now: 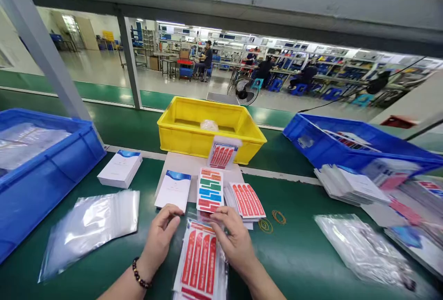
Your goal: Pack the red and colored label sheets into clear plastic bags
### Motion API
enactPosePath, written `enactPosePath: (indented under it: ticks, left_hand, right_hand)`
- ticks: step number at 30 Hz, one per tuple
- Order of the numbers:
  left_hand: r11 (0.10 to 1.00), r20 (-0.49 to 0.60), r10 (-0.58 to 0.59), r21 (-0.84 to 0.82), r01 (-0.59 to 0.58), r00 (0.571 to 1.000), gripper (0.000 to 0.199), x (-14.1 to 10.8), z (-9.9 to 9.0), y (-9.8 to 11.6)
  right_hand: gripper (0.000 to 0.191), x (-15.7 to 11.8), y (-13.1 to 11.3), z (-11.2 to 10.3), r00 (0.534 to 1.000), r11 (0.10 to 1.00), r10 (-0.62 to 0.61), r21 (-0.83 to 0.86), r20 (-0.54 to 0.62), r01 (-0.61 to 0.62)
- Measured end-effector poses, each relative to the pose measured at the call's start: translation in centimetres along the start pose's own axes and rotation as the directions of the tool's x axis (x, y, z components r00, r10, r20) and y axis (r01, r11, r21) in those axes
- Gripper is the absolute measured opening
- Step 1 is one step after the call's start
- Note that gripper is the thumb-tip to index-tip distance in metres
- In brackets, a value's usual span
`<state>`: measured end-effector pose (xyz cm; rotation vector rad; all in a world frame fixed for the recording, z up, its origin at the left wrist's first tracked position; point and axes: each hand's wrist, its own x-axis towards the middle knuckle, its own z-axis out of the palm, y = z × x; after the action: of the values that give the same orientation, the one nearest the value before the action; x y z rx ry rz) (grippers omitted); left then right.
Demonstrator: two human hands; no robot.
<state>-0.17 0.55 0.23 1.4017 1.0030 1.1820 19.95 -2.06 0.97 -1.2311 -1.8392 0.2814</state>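
Observation:
A clear plastic bag with red-striped label sheets lies in front of me. My right hand is closed at the bag's upper edge, thumb and fingers pinching the film. My left hand has curled fingers with a gap to the thumb; its fingertips are at the near edge of a stack of white booklets with a blue top band. Between the hands, farther back, lies a stack of multicoloured sticker sheets. More red label sheets are stacked to its right.
A yellow bin stands behind the stacks, with blue bins on either side. Clear bags and another booklet stack lie left. Rubber bands, more bags and packed sets lie right.

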Motion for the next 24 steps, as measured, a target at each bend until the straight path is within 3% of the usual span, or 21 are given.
enactPosePath:
  ticks: [2,5,11,16,20,22,24]
  left_hand:
    - [1.0,-0.06,-0.014,-0.003,0.014,0.998,0.023,0.2,-0.1,0.1]
    - [1.0,-0.076,-0.03,-0.003,0.03,0.997,0.022,0.1,0.0,0.1]
    - [1.0,-0.076,-0.01,0.006,0.01,0.997,0.021,-0.1,0.4,0.0]
    - [1.0,-0.164,-0.02,-0.009,0.019,0.986,0.023,-0.1,0.2,0.2]
    - [0.987,-0.189,-0.087,-0.148,0.06,0.978,0.027,-1.3,-0.3,0.7]
    - [0.965,-0.111,-0.139,-0.237,0.109,0.984,0.028,-2.9,-0.6,0.8]
    - [0.924,0.059,-0.227,-0.301,0.235,0.972,0.031,-5.3,-1.2,0.6]
  right_hand:
    - [0.014,0.0,0.0,0.0,0.998,0.997,-0.04,-0.075,-0.055,0.035]
    - [0.015,0.1,-0.5,0.0,0.993,0.989,-0.106,-0.113,-0.048,0.1]
    - [0.014,-0.6,-0.6,0.9,0.964,0.984,-0.151,-0.064,0.218,0.169]
    - [0.012,-1.4,0.2,1.2,0.929,0.965,0.077,-0.262,0.363,0.022]
    - [0.015,-1.5,-0.6,0.6,0.852,0.913,0.269,-0.4,0.45,-0.077]
    - [0.015,-1.5,-1.2,0.4,0.805,0.909,0.312,-0.404,0.505,-0.099]
    - [0.019,-1.6,-1.6,0.2,0.774,0.908,0.337,-0.401,0.536,-0.117]
